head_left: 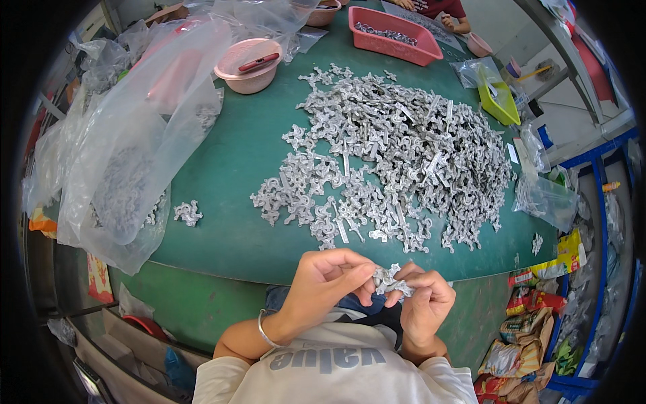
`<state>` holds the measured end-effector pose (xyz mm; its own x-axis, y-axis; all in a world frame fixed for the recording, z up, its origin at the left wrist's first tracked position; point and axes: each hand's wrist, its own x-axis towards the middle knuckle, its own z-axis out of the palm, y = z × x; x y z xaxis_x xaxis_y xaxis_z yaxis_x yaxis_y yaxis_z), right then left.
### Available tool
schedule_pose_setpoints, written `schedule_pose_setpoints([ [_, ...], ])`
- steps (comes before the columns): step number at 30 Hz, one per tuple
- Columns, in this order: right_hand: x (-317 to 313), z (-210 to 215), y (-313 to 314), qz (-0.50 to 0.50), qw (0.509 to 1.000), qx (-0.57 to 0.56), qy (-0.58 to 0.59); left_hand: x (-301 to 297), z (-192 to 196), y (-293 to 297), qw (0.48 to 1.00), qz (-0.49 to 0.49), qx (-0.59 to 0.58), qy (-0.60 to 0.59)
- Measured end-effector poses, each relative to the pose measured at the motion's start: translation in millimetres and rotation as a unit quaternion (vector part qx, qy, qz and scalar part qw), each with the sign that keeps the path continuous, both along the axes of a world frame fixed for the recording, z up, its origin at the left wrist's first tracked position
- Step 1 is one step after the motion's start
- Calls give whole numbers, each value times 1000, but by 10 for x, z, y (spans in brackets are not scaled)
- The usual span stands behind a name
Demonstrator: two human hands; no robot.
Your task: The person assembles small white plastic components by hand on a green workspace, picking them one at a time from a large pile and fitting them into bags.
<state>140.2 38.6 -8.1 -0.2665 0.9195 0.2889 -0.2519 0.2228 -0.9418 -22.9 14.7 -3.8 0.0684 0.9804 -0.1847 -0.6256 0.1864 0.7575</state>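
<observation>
A small grey cast-metal piece (pixel 389 280) is held between both hands just off the near edge of the green table (pixel 235 168). My left hand (pixel 330 283) pinches its left side with fingertips; a bangle circles that wrist. My right hand (pixel 425 303) grips its right side. Beyond the hands, a large heap of the same grey metal pieces (pixel 397 155) covers the middle of the table. One small cluster (pixel 188 213) lies apart to the left.
Big clear plastic bags with metal pieces (pixel 128 155) crowd the left side. A pink bowl (pixel 247 66) and a pink tray (pixel 393 35) stand at the back, a yellow bin (pixel 498 97) at right. Another person's arm (pixel 451 17) shows beyond the table. Snack packets (pixel 531 323) lie lower right.
</observation>
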Motion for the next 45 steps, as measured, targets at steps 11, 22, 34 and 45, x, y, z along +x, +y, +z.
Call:
schedule_pose_setpoints([
  [11, -3, -13, 9, -3, 1000, -3, -8, -1, 13, -11, 999, 17, 30, 10],
  [22, -41, -294, 454, 7, 952, 16, -306, -1189, -568, -145, 851, 453, -7, 264],
  [34, -581, -475, 795, 21, 750, 293, -593, -1243, -795, -280, 720, 444, -67, 529],
  [45, -1218, -688, 785, 39, 802, 323, -501, -549, -720, -201, 814, 266, -2, 517],
])
